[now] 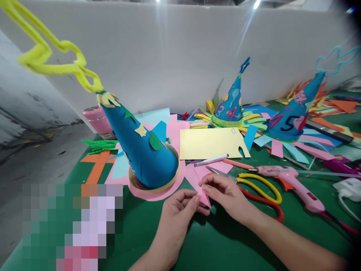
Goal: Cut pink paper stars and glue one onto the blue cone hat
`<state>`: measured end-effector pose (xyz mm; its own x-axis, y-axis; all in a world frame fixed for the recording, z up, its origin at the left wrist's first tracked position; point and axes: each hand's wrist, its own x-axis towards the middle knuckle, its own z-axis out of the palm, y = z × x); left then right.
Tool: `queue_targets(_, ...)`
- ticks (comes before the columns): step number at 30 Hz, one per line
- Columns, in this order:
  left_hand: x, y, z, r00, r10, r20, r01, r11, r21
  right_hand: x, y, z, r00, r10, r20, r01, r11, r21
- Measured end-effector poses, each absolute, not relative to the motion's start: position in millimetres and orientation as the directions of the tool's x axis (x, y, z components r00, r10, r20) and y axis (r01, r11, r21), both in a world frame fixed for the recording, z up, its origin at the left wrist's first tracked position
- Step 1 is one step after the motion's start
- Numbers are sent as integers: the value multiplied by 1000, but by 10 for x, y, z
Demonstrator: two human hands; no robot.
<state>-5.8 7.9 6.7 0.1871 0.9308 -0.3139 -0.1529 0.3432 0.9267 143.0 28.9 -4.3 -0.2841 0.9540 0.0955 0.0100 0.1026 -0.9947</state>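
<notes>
Between my two hands is a small folded piece of pink paper [204,198]. My left hand [183,209] pinches its lower left side between thumb and fingers. On its upper edge, my right hand [220,190] grips with thumb and fingertips. Just left stands a blue paper cone hat [141,150] with a pink brim, star and leaf cutouts, and a yellow pipe-cleaner shape [56,67] at its tip. Scissors [259,188] with yellow and red handles lie partly behind my right hand. A pen [211,160] rests by a pale yellow sheet [208,145].
A pink glue gun [293,180] with its cord lies at right, near a white plug [348,188]. Two decorated blue cone hats [232,99] [299,109] stand behind. Green pipe cleaners [98,145] and a pink cup [98,120] are at left. A white panel [180,56] borders the green table [237,248].
</notes>
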Motion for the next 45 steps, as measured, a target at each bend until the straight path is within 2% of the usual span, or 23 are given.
queue_targets(5,-69,65,80,369,855,-364,-126,434,892,1473,288,2,-408,912,52,-4,55,-998)
queue_targets(7,-65,54,75,381,848,-367,-117,438,891,1470,283,18,-444,895,28,-36,14,-999)
queue_targets(11,-55,40,58,331,882,-335,-123,393,911,1481,287,21,-401,915,38,-83,6,-997)
queue_targets(15,-57,56,30,186,935,-302,-222,340,914,1491,281,-20,-339,936,94,-146,46,-988)
queue_targets(21,-71,89,-8,54,959,-278,-264,282,922,1379,229,-136,-201,974,103,-125,79,-989)
queue_targets(27,-69,90,-50,29,966,-255,-243,255,936,1371,210,-124,-210,969,131,-129,106,-986)
queue_targets(33,-77,101,-48,5,973,-229,-249,223,942,1367,190,-119,-217,967,130,-51,121,-991)
queue_targets(40,-17,51,60,-32,977,-212,-159,204,966,1301,206,-84,-267,945,188,-166,147,-975)
queue_targets(45,-33,84,87,70,974,-217,-173,226,959,1378,247,-44,-263,948,177,31,192,-981)
